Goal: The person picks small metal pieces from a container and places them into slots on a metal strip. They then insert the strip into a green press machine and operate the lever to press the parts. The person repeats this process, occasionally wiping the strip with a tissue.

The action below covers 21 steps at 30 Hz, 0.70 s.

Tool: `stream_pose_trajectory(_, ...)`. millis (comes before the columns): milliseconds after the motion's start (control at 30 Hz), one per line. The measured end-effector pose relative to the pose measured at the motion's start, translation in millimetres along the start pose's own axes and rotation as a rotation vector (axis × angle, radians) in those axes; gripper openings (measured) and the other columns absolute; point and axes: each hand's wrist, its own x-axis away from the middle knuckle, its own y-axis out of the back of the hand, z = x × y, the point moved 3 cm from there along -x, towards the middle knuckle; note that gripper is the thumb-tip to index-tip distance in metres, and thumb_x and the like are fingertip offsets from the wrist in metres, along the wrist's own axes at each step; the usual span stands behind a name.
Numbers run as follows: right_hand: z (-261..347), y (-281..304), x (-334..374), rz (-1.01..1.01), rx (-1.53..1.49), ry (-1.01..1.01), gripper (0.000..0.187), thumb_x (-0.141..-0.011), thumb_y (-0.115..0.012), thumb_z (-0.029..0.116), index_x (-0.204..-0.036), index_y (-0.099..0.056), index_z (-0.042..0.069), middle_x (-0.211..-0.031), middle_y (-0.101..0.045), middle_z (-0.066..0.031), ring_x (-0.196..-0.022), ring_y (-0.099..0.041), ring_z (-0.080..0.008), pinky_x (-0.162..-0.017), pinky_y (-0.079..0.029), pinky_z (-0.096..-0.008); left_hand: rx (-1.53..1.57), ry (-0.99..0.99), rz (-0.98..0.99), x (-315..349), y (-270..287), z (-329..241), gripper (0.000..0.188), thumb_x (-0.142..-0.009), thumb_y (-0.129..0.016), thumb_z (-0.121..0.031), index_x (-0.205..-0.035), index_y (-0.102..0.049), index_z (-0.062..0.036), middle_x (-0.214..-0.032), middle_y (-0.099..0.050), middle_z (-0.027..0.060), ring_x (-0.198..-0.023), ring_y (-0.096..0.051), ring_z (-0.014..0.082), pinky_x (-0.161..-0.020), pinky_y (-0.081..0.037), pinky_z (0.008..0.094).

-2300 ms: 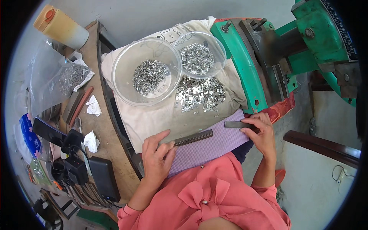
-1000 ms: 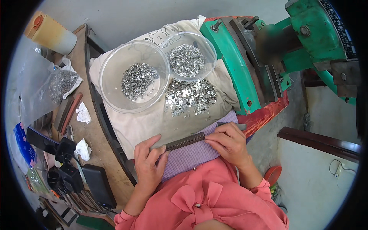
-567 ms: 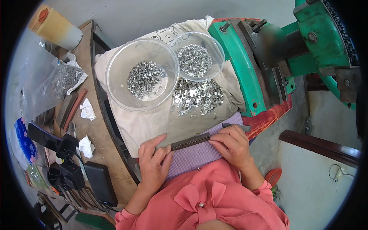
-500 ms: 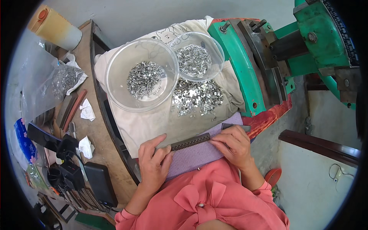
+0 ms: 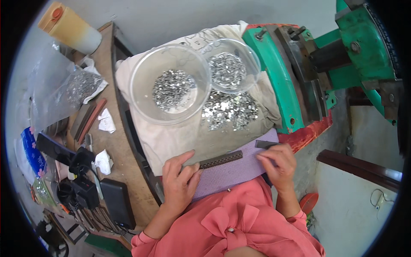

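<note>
My left hand (image 5: 180, 177) pinches the left end of a dark toothed bar (image 5: 220, 160) between thumb and fingers. The bar lies slantwise over a purple textured cloth (image 5: 222, 177) in front of me. My right hand (image 5: 280, 165) is off the bar's right end, its fingers curled and drawn together; anything between their tips is too small or hidden to make out. Just above those fingers lies a flat dark plate (image 5: 264, 144), its right part covered by the hand. Beyond the cloth spreads a pile of small shiny flat metal pieces (image 5: 231, 110).
A large clear tub (image 5: 135, 92) and a smaller one (image 5: 255, 68) hold small metal parts. At right stands a green machine (image 5: 278, 85). A wooden table (image 5: 128, 160) at left carries a plastic bag (image 5: 55, 92), a yellowish jug (image 5: 72, 32) and a black power bank-like block (image 5: 116, 203).
My right hand has left the bar's right end and moved right, toward the dark plate. My left hand still grips the bar. The whole view has shifted slightly.
</note>
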Motion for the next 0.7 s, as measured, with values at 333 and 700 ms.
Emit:
stream_pose_trajectory(333,-27.9,23.7,14.2,0.043,0.109,-0.192,0.034,-0.067,-0.086,0.003,-0.099,-0.076,0.006,-0.094,-0.063,-0.0072,-0.088,-0.058,-0.0220,-0.072,-0.046,-0.0319,0.017,0.022,-0.009,-0.3,0.8,-0.9,0.024,-0.073,-0.081,-0.003,-0.094,-0.069,-0.0052,-0.124,-0.066,0.0117,-0.106,-0.060,0.0315,-0.088,-0.046,0.0396)
stream_pose_trajectory(700,-32.3,33.1,5.6,0.096,0.101,-0.262,0.036,-0.068,-0.085,0.006,-0.103,-0.076,0.005,-0.096,-0.064,-0.0071,-0.088,-0.058,-0.0254,-0.073,-0.048,-0.0358,0.014,0.030,-0.013,-0.1,0.0,-0.7,0.024,-0.073,-0.081,-0.003,-0.094,-0.070,-0.0055,-0.123,-0.067,0.0106,-0.105,-0.060,0.0312,-0.088,-0.047,0.0400)
